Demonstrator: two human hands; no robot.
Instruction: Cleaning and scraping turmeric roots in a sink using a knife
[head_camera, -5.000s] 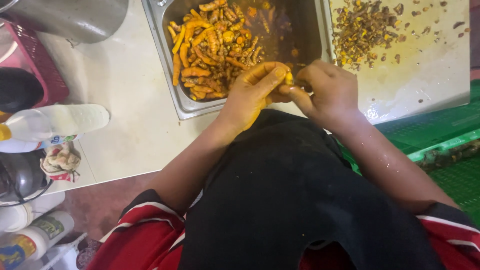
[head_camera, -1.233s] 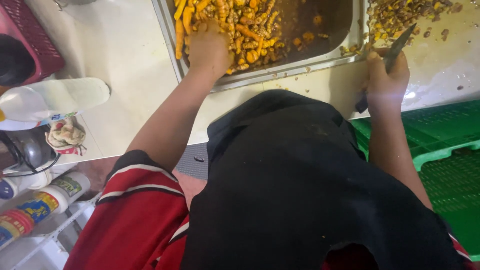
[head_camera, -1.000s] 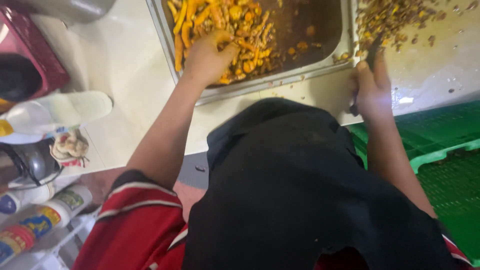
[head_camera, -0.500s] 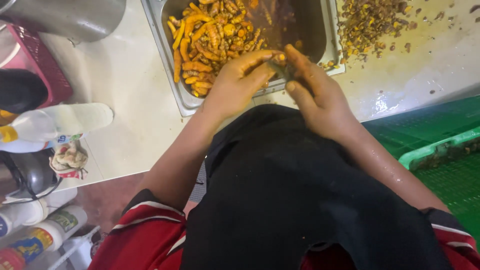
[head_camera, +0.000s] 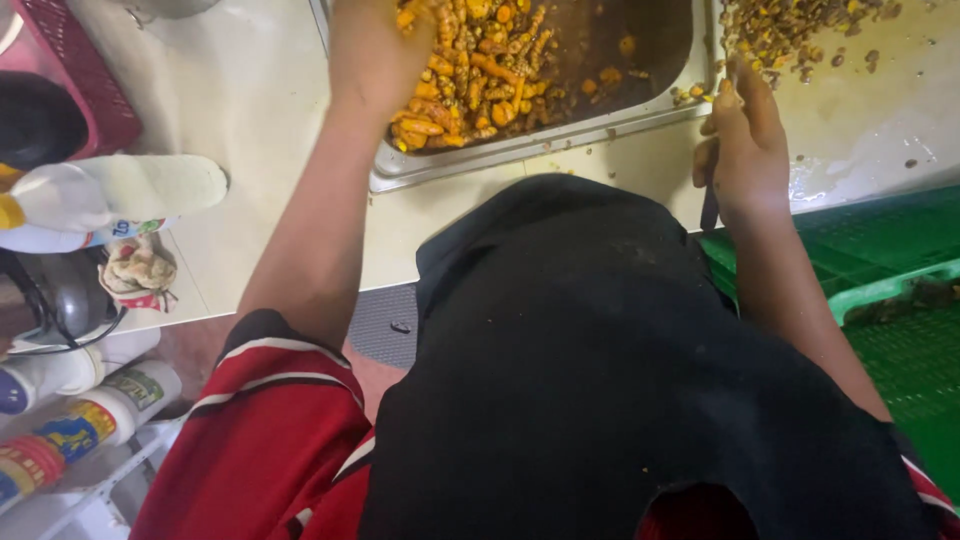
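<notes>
— What do our hands hold?
— Our right hand (head_camera: 745, 140) grips a knife (head_camera: 709, 205), blade down, at the worktop (head_camera: 250, 110) edge.
— And our left hand (head_camera: 375, 50)?
— Farther out, it's closed down into the roots (head_camera: 470, 85) in the tray (head_camera: 560, 135); whether it pinches one, we can't tell. Peelings (head_camera: 790, 30) lie beyond our right hand.
</notes>
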